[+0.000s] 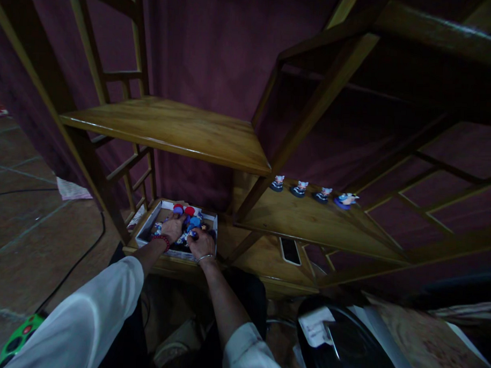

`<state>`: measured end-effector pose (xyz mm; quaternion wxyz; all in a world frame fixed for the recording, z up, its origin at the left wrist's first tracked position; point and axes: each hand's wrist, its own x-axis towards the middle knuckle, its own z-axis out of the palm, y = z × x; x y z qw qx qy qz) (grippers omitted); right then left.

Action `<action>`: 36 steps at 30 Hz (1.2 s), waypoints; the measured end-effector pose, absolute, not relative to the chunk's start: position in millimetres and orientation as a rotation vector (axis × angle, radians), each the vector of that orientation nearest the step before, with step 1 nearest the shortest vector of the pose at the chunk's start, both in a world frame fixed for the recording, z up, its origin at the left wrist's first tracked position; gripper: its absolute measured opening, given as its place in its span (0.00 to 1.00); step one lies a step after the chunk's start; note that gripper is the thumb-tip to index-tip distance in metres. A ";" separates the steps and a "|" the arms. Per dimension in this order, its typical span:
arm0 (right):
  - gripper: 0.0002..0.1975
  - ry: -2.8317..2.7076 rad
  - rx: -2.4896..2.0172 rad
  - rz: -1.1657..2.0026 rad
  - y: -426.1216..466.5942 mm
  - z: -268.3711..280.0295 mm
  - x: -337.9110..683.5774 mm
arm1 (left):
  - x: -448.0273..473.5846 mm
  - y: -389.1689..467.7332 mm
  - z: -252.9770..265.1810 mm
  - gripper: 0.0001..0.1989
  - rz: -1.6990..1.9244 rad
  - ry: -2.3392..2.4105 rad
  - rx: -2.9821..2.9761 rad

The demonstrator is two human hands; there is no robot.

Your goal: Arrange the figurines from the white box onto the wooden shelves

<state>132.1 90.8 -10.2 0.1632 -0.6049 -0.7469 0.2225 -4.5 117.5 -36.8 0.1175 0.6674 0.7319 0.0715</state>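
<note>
A shallow white box [145, 228] on the low shelf holds many small figurines [195, 222] in blue, white and red. Inside it, my left hand [172, 228], with a red bead bracelet at the wrist, lies over the figurines at the middle, its fingers stretched forward. My right hand [203, 243], wearing a silver bangle, is at the box's right side. Its thumb and fingers close around a small blue-and-white figurine [193, 235]. Dim light and the hands hide much of the contents.
Several figurines [299, 189] stand in a row on the wooden shelf [308, 221] to the right. A phone [290, 251] lies on the lower board. An upper shelf [170, 129] overhangs the box. A black stool [356, 338] with papers stands at right; a green device [20, 337] at lower left.
</note>
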 end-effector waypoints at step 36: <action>0.12 -2.199 -1.731 0.596 89.1 -12.7 135.7 | -12.5 95.8 -16.5 0.22 0.247 2.075 1.724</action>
